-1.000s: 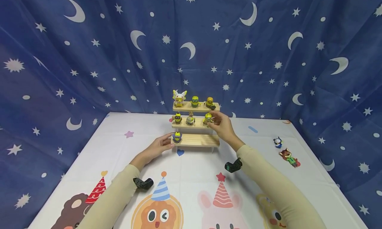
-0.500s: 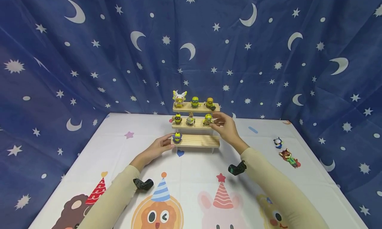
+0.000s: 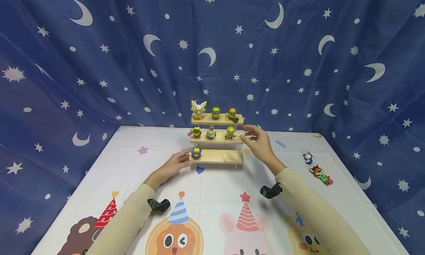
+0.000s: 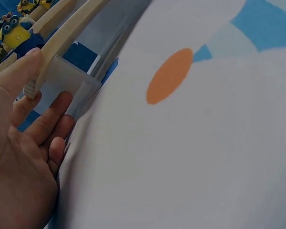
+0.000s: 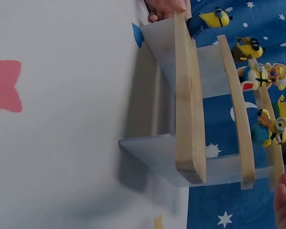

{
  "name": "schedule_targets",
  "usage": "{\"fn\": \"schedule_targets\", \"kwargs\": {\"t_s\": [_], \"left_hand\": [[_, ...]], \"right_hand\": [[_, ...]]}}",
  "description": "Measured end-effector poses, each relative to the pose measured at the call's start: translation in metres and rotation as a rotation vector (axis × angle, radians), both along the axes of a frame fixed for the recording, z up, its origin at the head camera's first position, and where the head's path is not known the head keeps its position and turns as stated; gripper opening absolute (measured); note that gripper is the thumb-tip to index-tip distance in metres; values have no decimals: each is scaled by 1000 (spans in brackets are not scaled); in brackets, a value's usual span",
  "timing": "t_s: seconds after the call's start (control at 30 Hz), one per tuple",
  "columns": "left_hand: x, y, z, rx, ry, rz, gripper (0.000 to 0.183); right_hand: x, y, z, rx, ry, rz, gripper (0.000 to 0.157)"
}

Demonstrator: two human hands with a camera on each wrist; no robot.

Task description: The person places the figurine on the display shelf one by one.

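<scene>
A three-tier wooden display shelf (image 3: pixel 217 156) stands at the far middle of the table. My left hand (image 3: pixel 170 166) grips the left end of its lowest board, the thumb on the wood and the fingers beneath, as the left wrist view shows. Close to the right end of the middle board, my right hand (image 3: pixel 260 144) is held with loosely bent fingers and nothing between them. Beside it on that board sits a yellow minion figurine (image 3: pixel 230 132). A minion figurine with dark purple wings (image 3: pixel 196 153) occupies the left of the lowest board, near my left thumb.
The top board bears a white horned figurine (image 3: pixel 198 109) and two minions (image 3: pixel 216 113). Two more figurines (image 3: pixel 210 132) share the middle board. On the table's right lie a small blue-and-white figurine (image 3: pixel 308 158) and a fox figurine (image 3: pixel 320 175). A starry curtain (image 3: pixel 212 81) hangs behind.
My right hand has let go of the minion on the middle board's right and drawn off to the right. The minion stays standing there. My left hand keeps its place on the shelf.
</scene>
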State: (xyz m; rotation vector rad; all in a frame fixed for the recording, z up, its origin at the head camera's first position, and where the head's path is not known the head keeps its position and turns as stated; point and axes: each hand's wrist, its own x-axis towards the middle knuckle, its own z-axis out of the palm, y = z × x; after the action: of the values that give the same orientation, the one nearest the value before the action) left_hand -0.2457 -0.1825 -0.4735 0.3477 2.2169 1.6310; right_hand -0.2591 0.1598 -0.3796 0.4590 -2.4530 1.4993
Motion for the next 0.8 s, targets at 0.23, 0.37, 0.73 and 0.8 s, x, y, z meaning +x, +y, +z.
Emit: {"fn": "schedule_targets", "kwargs": {"t_s": [0.23,0.37,0.73,0.8], "left_hand": [[1,1,1,0,-21,6,77],[0,4,0,1,-20,11,77],[-1,1,-1,-7,-15,21,76],[-1,1,0,-11,-14,22,76]], "right_hand": [[31,12,18,5,-24,-24,33],[39,26,18,17,-29,-46,32],[25,81,-22,124,9,-79,31],[27,90,-24,142,12,-90,31]]}}
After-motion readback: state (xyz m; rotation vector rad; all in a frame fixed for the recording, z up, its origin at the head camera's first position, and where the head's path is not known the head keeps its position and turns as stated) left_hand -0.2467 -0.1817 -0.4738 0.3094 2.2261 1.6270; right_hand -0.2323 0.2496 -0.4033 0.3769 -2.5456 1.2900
